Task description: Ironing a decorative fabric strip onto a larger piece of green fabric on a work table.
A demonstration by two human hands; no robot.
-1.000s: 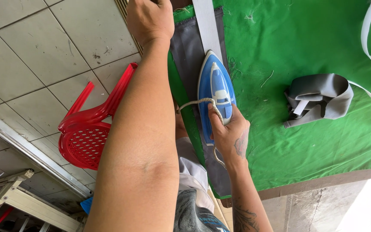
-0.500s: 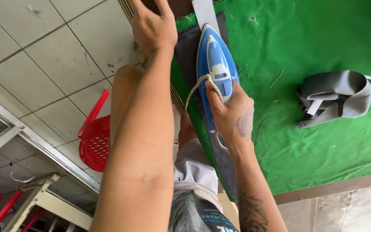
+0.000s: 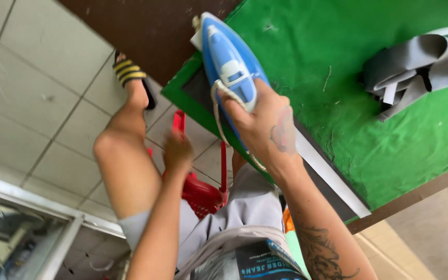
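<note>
The right hand (image 3: 265, 124) was clenched around the handle of a blue steam iron (image 3: 229, 62), which rested at the near edge of the green-covered table (image 3: 338, 31). The left hand (image 3: 177, 153), blurred, hung empty and loosely curled below the table edge, above a red plastic chair (image 3: 200, 194). Folded grey fabric (image 3: 416, 67) lay well apart on the table.

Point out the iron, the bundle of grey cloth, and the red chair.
iron (image 3: 227, 57), head view, on its blue top shell.
grey cloth bundle (image 3: 416, 65), head view, on the folded middle.
red chair (image 3: 201, 194), head view, on the seat edge.
</note>
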